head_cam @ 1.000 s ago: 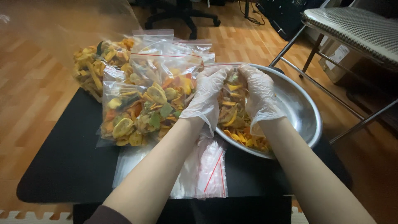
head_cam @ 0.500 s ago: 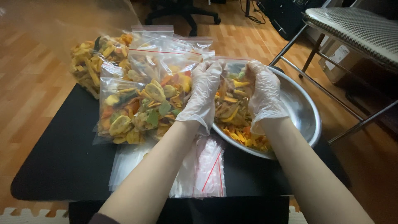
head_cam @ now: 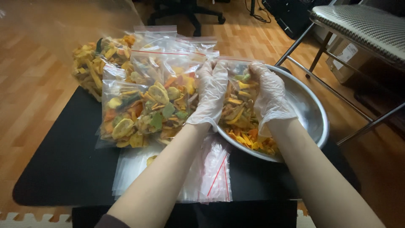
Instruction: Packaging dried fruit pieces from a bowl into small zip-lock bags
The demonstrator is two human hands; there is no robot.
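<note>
hands: left hand (head_cam: 212, 90), right hand (head_cam: 270, 95) clamp chip bag (head_cam: 238, 101); black table (head_cam: 63, 169), wood floor (head_cam: 25, 93).

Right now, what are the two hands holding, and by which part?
Both gloved hands, left hand and right hand, hold a filled clear zip bag by its top edge, over the steel bowl.

A black counter (head_cam: 63, 169) with rounded corners stands on a wooden floor (head_cam: 25, 84). Directly on it: at 3 o'clock, a round metal bowl (head_cam: 310, 114) holding loose dried fruit and vegetable chips; at 10 to 11 o'clock, a heap of filled clear zip bags (head_cam: 143, 105), overlapping one another; at 6 o'clock, a flat stack of empty zip bags (head_cam: 211, 177) with red seal lines, lying just beside the bowl.
</note>
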